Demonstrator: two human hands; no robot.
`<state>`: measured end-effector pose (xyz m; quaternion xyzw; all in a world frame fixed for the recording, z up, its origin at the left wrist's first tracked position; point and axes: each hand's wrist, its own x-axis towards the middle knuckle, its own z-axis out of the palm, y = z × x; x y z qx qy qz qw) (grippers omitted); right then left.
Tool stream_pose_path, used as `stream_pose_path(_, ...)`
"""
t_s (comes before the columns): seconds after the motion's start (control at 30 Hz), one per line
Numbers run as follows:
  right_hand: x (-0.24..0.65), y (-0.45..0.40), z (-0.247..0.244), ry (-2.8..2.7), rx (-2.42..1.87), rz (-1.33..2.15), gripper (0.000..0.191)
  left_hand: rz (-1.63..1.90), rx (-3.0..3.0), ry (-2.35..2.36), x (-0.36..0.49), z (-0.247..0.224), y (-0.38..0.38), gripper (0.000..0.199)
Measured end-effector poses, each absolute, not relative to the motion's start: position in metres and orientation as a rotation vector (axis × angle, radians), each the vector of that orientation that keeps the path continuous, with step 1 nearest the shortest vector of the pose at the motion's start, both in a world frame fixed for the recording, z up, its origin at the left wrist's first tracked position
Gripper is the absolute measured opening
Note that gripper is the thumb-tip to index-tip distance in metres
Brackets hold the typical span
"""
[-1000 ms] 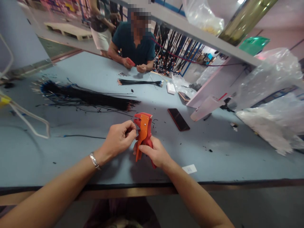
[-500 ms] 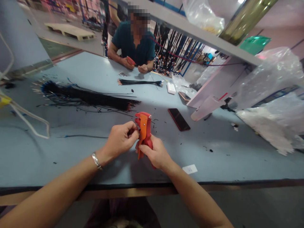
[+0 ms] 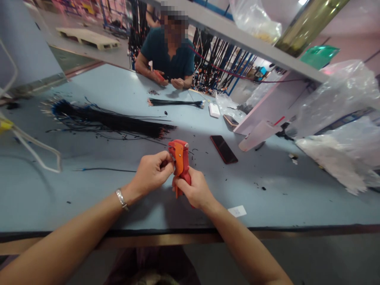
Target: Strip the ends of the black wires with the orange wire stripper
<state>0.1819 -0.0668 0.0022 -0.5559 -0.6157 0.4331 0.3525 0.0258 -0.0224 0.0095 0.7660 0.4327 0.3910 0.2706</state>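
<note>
My right hand [image 3: 197, 188] is wrapped round the handles of a red and orange wire stripper [image 3: 180, 158], held upright with its jaws at the top. My left hand [image 3: 154, 170] is closed in a pinch just left of the tool's jaws. A thin black wire [image 3: 109, 170] with a blue end runs leftward from under that hand; its other end is hidden by the fingers. Beyond my hands lies a thick bundle of black wires [image 3: 113, 120], with blue and silvery ends at the left and coppery ends at the right.
A person [image 3: 168, 53] sits across the table [image 3: 118, 213] holding a red tool. A smaller wire bundle [image 3: 175, 103] lies before them. Right of my hands are a phone [image 3: 224, 149], a white label [image 3: 237, 211] and plastic bags [image 3: 335, 158]. Small black scraps are scattered about.
The wire stripper's handles have been squeezed closer together in my right hand. My left hand stays almost where it was beside the jaws.
</note>
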Motion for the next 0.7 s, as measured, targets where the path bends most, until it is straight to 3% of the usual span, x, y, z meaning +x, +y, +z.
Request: stream_pose_path(0.7,0.1758,-0.0620,-0.0070,-1.617,-1.551,0.970,0.009,0.992,1.899,1.205,0.0265,0.0062,-0.0169,0.020)
